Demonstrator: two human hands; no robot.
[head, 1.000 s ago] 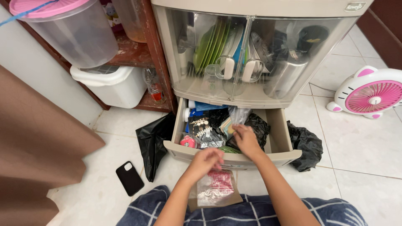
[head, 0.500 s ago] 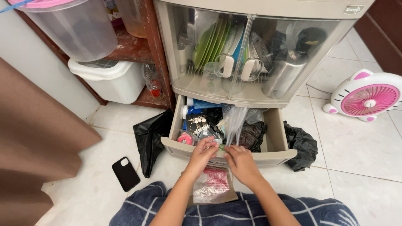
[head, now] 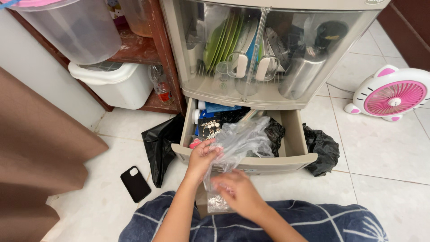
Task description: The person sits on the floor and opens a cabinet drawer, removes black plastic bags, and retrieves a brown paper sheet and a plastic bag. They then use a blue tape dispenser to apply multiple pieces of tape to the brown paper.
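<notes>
My left hand (head: 201, 159) grips the upper part of a clear, crumpled plastic bag (head: 242, 141) held above the front edge of an open beige drawer (head: 295, 159). Lower down, my right hand (head: 237, 190) pinches the bag's bottom end over my lap. A flat brown envelope with a clear packet (head: 214, 204) lies on the floor under my right hand, mostly hidden. Inside the drawer I see a black card of hair clips (head: 209, 127), blue packets (head: 217, 107) and a black plastic bag (head: 274, 131).
Above the drawer a clear-door plastic dish cabinet (head: 268, 49) holds plates, cups and a steel container. A black phone (head: 135, 183) and black bags (head: 159, 145) (head: 321, 148) lie on the tile floor. A pink-and-white fan (head: 394, 94) stands at right. Wooden shelves with tubs (head: 109, 85) are at left.
The clear bag has been pulled up out of the drawer and toward me. My right hand moved down to its lower end; my left hand stayed at the drawer's front edge.
</notes>
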